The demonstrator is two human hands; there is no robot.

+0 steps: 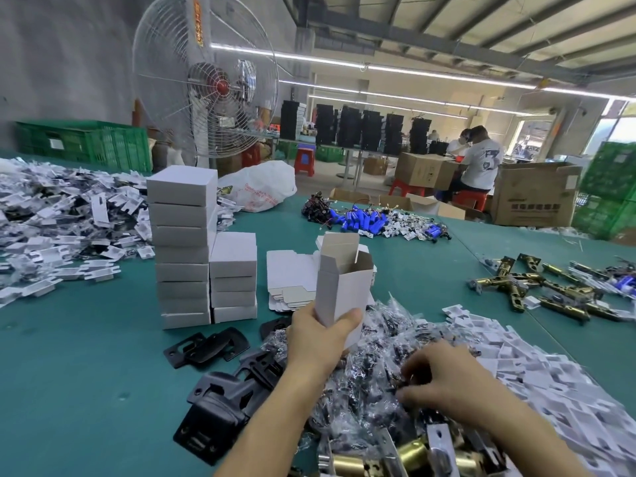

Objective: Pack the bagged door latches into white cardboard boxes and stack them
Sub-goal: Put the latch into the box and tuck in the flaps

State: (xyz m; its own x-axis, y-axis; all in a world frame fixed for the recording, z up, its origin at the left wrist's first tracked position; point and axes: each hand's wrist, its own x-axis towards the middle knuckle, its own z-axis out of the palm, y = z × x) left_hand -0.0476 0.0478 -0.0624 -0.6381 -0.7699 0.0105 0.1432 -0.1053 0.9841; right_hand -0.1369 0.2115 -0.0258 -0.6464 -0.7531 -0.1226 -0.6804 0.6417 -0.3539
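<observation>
My left hand (318, 333) grips an upright white cardboard box (342, 287) by its lower end, with the top flaps open. My right hand (444, 376) reaches down into a heap of clear bagged parts (371, 383), its fingers curled on one small bag. Two stacks of closed white boxes stand to the left, a tall one (182, 246) and a shorter one (234, 277) beside it. Flat unfolded boxes (292, 284) lie behind the held box. Brass door latches (406, 456) lie at the near edge below my right hand.
Black strike plates (213, 383) lie on the green table (86, 356) to the left. White cardboard inserts (537, 373) pile at right and another heap (62, 215) at far left. More brass latches (537, 287) and blue batteries (368, 220) lie further back. A fan (206, 80) stands behind.
</observation>
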